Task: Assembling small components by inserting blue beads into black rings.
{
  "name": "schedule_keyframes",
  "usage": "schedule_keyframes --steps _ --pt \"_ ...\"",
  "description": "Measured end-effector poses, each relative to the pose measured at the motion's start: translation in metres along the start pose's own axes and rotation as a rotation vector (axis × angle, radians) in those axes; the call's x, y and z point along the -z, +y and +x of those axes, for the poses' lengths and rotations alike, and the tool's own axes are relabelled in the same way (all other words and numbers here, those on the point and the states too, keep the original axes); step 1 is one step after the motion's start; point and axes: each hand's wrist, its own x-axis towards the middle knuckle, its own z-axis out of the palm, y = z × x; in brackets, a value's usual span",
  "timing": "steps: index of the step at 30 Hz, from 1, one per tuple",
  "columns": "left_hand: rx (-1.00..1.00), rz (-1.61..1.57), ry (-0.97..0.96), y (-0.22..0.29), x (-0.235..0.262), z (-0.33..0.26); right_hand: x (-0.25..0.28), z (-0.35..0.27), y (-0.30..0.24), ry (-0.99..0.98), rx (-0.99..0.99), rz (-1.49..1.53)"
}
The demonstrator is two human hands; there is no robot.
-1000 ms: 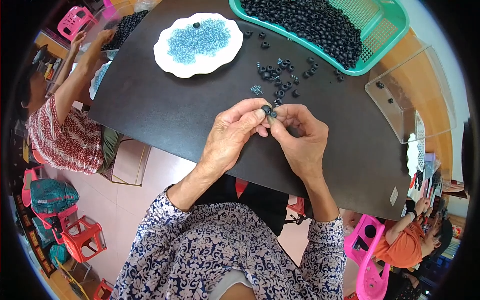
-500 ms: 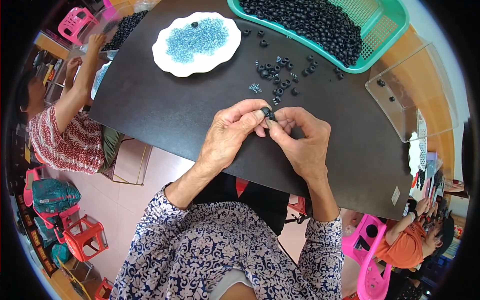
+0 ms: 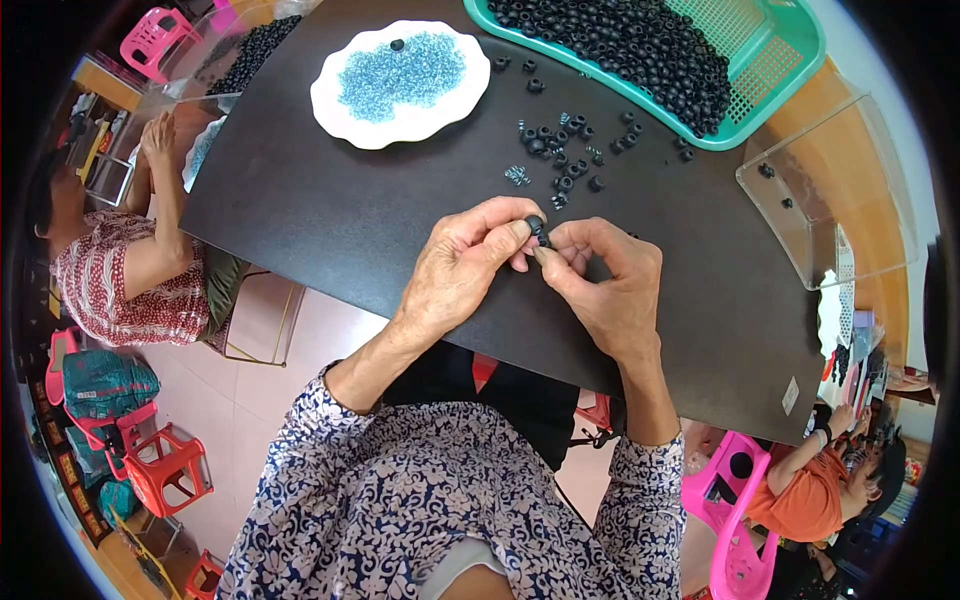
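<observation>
From the head camera, looking down: my left hand (image 3: 455,268) and my right hand (image 3: 610,285) meet over the near part of the dark table (image 3: 330,225), fingertips pressed together around one small black ring (image 3: 536,228). The left thumb and forefinger pinch it from one side, and the right fingertips close in from below and beside it. I cannot tell whether the right fingers also hold something tiny against the ring; it is too small to make out.

Compared with a second ago, very little has shifted. Both hands sit in the same spot, and the ring is still caught between the same fingertips. The right fingers seem to have tucked slightly closer under it, so I judge that I am still fitting or working this one piece, not yet done with it and not yet reaching for another.

Beyond my hands, a loose scatter of black rings (image 3: 560,150) lies on the table, with a few small bluish bits (image 3: 516,176) just beside it. Further off stands the white plate (image 3: 330,105) of blue beads (image 3: 400,75), and to the right the green basket (image 3: 790,70) heaped with more black rings. A clear plastic box (image 3: 830,200) sits at the right edge. At the left another person (image 3: 120,270) works at their own tray.
</observation>
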Motion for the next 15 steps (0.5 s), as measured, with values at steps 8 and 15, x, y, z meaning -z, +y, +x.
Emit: schedule_keyframes --steps 8,15 --pt "-0.032 0.168 -0.049 0.0038 0.0046 0.0018 -0.0012 -0.0004 0.0013 -0.023 -0.007 0.028" --pt "-0.069 0.342 -0.112 0.0071 0.0090 0.0024 -0.0001 0.0002 0.0018 -0.057 -0.011 0.010"
